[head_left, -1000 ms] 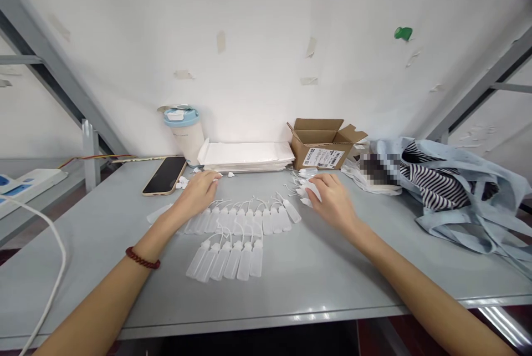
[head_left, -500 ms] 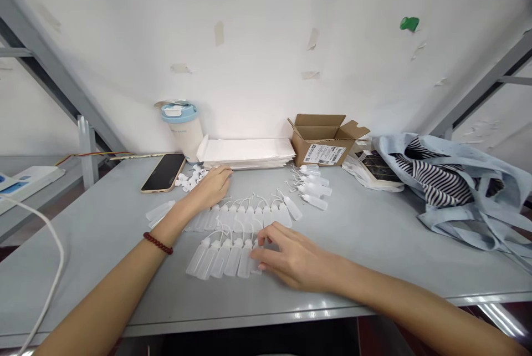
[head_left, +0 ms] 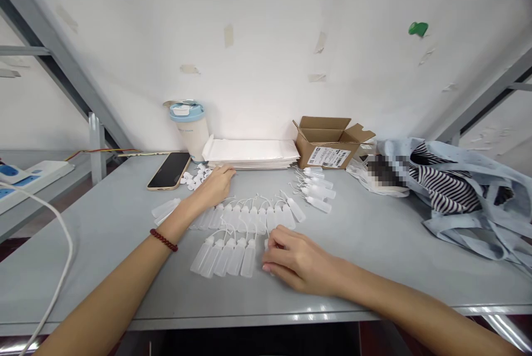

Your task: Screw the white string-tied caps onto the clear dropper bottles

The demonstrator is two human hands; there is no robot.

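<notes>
My right hand (head_left: 296, 259) has its fingers closed around a small squeeze bottle (head_left: 266, 244), mostly hidden behind them, at the right end of the front row. That row's other translucent bottles (head_left: 225, 258) lie side by side, each with a thin white tether loop at its neck. Behind them a second row of bottles (head_left: 254, 216) fans out, partly covered by my left forearm. My left hand (head_left: 216, 183) rests on the table, fingers outstretched and holding nothing visible, beside loose white caps (head_left: 193, 179) and near a stack of white paper (head_left: 251, 152).
More bottles (head_left: 318, 191) lie in front of an open cardboard box (head_left: 328, 142). A phone (head_left: 169, 171) and a lidded cup (head_left: 193, 134) stand back left. A light-blue cloth bag (head_left: 453, 223) covers the right side. A white cable (head_left: 62, 267) hangs at left.
My right hand has shifted slightly right with the bottle, leaving a gap beside the front row. My left hand stays in about the same place. The view has turned a little left.
</notes>
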